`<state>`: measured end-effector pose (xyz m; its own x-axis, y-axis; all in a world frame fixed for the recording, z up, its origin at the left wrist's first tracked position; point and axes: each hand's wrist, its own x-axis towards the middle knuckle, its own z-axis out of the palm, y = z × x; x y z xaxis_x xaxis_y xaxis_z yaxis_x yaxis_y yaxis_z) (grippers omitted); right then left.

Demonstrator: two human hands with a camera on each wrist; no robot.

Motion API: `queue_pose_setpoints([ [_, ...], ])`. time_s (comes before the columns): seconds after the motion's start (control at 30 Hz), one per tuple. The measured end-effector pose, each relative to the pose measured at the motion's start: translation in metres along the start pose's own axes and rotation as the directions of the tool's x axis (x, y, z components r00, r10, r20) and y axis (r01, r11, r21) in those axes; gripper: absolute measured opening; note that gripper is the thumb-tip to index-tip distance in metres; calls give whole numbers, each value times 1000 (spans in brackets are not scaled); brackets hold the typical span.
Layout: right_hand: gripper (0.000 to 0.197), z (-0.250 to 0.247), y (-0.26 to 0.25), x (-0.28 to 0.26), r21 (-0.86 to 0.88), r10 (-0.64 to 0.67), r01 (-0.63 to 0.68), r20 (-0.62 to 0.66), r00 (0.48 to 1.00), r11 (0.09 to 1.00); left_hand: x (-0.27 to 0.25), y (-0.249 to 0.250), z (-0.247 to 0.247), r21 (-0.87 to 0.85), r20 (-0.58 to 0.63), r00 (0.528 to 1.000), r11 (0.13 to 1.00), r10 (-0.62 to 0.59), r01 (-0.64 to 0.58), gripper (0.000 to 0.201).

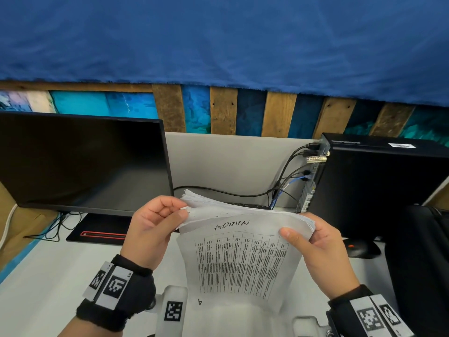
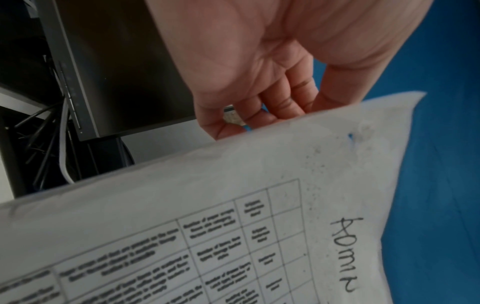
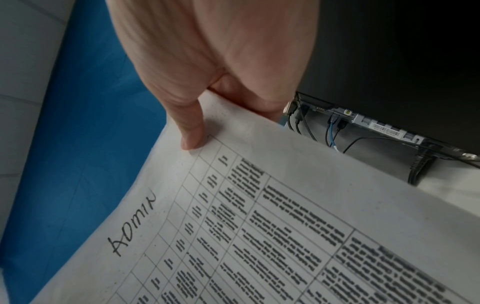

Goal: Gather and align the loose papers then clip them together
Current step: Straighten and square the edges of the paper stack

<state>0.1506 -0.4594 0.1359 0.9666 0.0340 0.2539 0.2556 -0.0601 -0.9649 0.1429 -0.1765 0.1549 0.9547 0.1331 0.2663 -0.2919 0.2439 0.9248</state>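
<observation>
papers (image 1: 240, 259) being held upright above the desk (image 1: 48, 288) between both hands, top edge running left to right, printed table facing the person, left hand (image 1: 153, 229) pinching the top left corner, right hand (image 1: 318, 249) pinching the top right, thumb (image 3: 192, 131) pressing the front sheet, monitor (image 1: 82, 161) and computer (image 1: 379, 181) sitting behind

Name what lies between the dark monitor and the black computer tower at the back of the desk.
In the head view, a pale grey partition panel fills the gap between monitor and computer tower, with black cables running along its foot.
</observation>
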Motion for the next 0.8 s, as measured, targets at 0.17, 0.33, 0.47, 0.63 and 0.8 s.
queue_pose_setpoints([
  [0.17,15,0,1,0,-5,0,0,-3,1000,1000,0,0,1,4,-5,1000,1000,-11,11,12],
  [0.33,20,2,-1,0,-33,-5,5,4,1000,999,1,-1,0,22,4,999,999,-37,37,14],
  [0.47,24,2,-2,0,-40,-12,12,10,1000,999,3,-3,-3,18,-11,1000,1000,19,-19,8],
  [0.63,21,2,-2,0,-39,-14,14,-8,1000,999,6,-10,-20,-64,-101,991,993,87,-94,19],
  [0.8,12,2,-2,0,-21,-3,3,-11,1000,1000,-16,-12,-39,368,231,961,928,-151,57,91],
])
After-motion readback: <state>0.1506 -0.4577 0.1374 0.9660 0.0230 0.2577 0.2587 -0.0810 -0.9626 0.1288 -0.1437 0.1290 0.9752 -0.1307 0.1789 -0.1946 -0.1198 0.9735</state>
